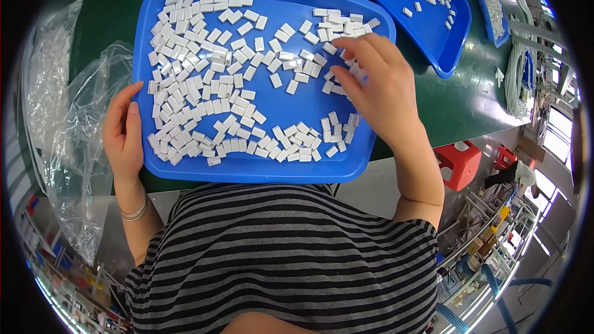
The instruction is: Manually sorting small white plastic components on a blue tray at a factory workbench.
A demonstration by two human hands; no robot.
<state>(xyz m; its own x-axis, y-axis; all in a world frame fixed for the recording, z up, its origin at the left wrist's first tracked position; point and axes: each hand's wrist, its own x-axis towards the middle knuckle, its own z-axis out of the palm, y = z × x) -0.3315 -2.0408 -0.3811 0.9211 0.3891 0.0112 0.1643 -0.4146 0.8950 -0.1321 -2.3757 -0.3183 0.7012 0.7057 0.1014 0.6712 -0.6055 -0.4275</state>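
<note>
A large blue tray (260, 172) lies in front of me with many small white rectangular plastic pieces (216, 106) scattered in it, thickest along its left side. My left hand (124, 133) is at the tray's left edge, thumb and index finger against the rim; its other fingers are hidden. Over the right part of the tray reaches my right hand (385, 83), just above a group of the white pieces. Its thumb and index finger are apart, and no piece shows between their tips. The other fingers partly cover pieces beneath.
The tray rests on a green table (473, 102). A second blue tray (442, 62) with fewer white pieces stands at the far right, and another tray (498, 37) is beyond it. Clear plastic bags (86, 124) lie left. A red stool (459, 164) stands right of the table.
</note>
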